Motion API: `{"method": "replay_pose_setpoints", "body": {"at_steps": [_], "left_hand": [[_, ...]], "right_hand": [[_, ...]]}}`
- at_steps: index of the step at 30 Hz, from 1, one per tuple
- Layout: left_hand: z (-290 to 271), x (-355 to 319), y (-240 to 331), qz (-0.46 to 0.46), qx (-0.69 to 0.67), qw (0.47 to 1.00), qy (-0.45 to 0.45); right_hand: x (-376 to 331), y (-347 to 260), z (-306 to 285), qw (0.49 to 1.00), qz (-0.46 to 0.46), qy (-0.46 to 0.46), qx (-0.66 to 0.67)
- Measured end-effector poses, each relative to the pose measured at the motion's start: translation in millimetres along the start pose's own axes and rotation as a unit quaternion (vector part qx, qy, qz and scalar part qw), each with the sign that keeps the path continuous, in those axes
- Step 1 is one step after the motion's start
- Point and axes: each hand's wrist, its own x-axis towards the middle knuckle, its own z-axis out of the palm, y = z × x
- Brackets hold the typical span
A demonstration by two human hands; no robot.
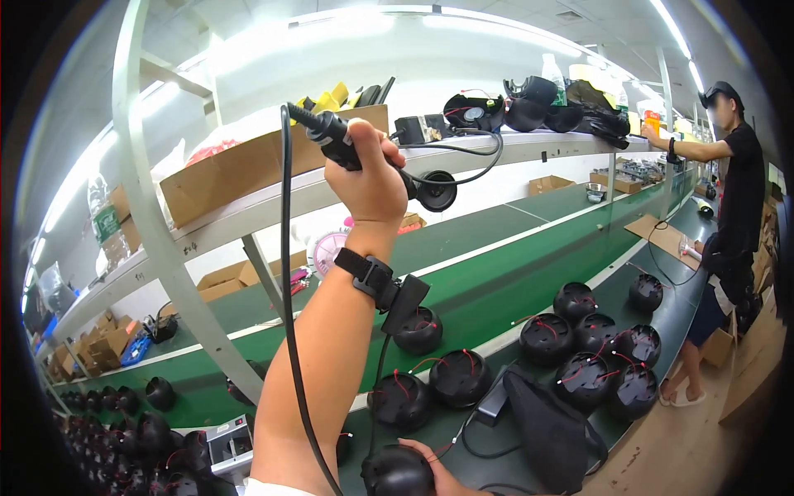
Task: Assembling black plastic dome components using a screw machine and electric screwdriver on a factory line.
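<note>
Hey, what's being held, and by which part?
The left hand grips a corded black tool around its body. The right hand has its fingers against the right side of a black round shell; a grip can't be told.

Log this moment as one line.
left hand: raised, gripping black corded tool | right hand: against black round shell | nearby: wired black shells

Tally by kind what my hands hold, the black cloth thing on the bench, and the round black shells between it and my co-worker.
Black corded tool, left hand: 1
Round black shells: 8 (1 in right hand, 7 not held)
Black cloth thing: 1
Total: 10
</note>
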Motion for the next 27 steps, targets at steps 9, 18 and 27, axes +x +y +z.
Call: {"method": "replay_pose_setpoints", "body": {"at_steps": [9,18,27], "left_hand": [[-81.6,-34.3,156.2,-0.352,0.021,0.933,-0.064],[-266.2,-170.0,329.9,-0.338,0.278,0.892,0.117],[-332.9,-193.0,320.6,-0.34,0.339,0.861,0.168]], "right_hand": [[0.0,-11.1,-14.7,0.996,0.077,-0.017,-0.051],[10.9,22.9,32.0,0.973,0.18,-0.054,-0.134],[20.9,44.5,60.8,0.93,0.047,-0.194,-0.309]]}}
